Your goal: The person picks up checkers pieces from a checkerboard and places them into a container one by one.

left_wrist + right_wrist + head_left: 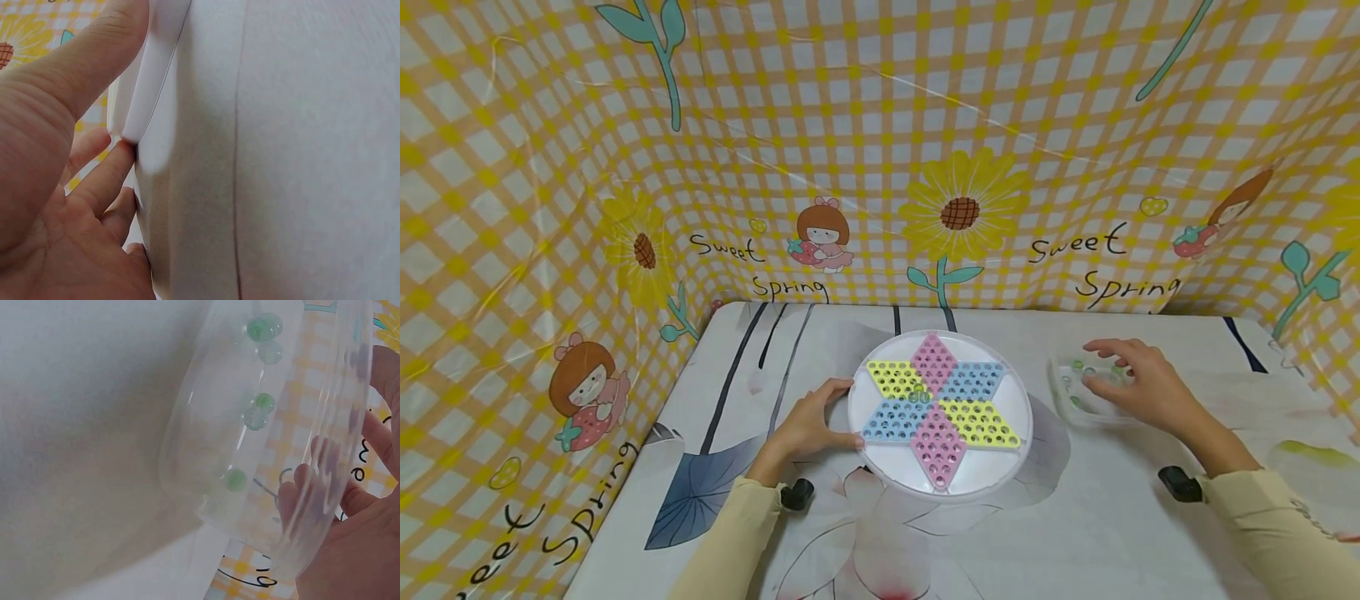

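A round white Chinese checkers board with a pink, yellow and blue star lies on the table. Several clear green marbles sit on it, left of the star's centre. My left hand touches the board's left rim with thumb and fingers spread; the left wrist view shows the fingertips against the white rim. To the right stands a clear plastic box with green marbles in it. Over this box hovers my right hand, thumb and forefinger apart, no marble visible between them.
A pale floral cloth covers the table. Behind and at both sides hangs a yellow checked curtain with sunflowers and lettering. A black wrist camera is on the right wrist, another on the left.
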Demonstrator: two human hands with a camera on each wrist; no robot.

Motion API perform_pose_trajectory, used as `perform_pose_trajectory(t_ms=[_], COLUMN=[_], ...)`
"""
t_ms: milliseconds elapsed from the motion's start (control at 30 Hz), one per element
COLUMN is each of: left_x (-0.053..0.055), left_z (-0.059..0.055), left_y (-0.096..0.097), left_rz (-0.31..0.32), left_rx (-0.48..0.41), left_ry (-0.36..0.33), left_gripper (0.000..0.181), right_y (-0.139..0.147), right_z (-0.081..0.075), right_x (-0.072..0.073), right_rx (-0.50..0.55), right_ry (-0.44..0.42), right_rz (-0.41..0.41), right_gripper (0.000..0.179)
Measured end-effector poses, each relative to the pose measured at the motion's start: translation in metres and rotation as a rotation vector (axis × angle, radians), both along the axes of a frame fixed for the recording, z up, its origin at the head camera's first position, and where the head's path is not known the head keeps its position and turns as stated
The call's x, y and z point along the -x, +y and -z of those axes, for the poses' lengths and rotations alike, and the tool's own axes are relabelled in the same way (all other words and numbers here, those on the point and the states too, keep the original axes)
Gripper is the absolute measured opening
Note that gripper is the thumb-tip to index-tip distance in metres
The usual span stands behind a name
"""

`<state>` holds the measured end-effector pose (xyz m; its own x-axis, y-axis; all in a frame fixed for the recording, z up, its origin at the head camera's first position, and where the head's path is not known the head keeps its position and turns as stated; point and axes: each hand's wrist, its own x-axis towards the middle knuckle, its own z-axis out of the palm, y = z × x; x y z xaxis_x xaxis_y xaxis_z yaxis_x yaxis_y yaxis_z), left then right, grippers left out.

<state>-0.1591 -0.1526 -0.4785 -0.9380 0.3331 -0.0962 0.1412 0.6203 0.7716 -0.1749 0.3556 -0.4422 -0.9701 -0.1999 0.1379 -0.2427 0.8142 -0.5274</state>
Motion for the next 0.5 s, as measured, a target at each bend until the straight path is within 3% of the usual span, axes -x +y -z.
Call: perform_pose_trajectory(t_ms=[200,500], left_x=[0.001,0.001], left_z=[0.001,0.002], left_y=[0.000,-0.001], left_rz=[0.000,0.012], left_rx=[-0.002,-0.009], left_ry=[0.012,0.013], left_gripper=[0.094,0.094], right_y=[-0.005,-0.027], right_z=[-0.009,-0.031], right_x=[0.006,0.018], right_rx=[0.002,-0.035], right_ry=[0.101,0.158], right_rz=[-0.075,-0.152], right_gripper=[0.059,0.061])
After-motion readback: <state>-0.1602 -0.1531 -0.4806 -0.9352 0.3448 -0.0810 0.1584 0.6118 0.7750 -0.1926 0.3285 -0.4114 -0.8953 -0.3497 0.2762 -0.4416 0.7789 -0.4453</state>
